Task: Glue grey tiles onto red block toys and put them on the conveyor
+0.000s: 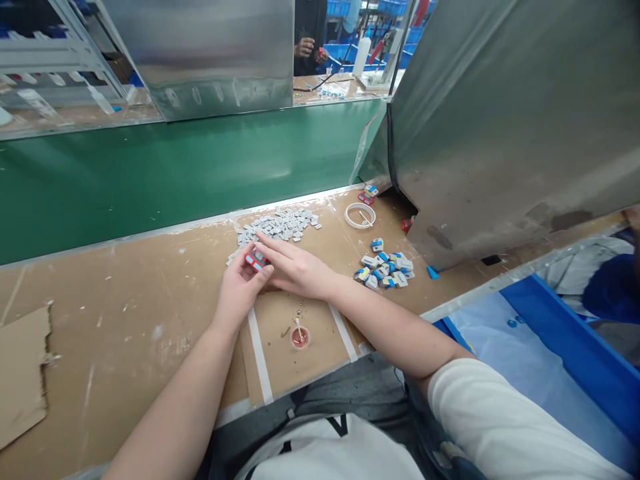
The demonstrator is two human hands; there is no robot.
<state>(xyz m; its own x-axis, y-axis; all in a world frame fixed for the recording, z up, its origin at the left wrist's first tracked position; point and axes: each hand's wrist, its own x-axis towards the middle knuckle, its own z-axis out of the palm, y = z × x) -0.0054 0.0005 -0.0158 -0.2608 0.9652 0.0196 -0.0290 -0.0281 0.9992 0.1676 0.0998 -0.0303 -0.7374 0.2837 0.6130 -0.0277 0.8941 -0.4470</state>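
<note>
My left hand (235, 288) is closed around a small red plastic part (257, 261) with pale blue and grey areas, held between thumb and fingers. Over its far side reaches my right hand (303, 270), fingers stretched out and close to the left fingertips; its thumb is mostly hidden. Just beyond the hands lies a spread of many small grey pieces (287, 223). Nearer to me, a small cup of reddish liquid (300, 338) stands on the brown board with a white-tipped stick (298, 324) in it.
Right of my hands lies a heap of blue, yellow and grey parts (390, 269). Behind it are a tape roll (360, 216) and red parts (367, 198). A metal panel (500, 133) borders the right. Torn cardboard (23, 377) lies left; another person's hands (310, 49) show beyond the green partition.
</note>
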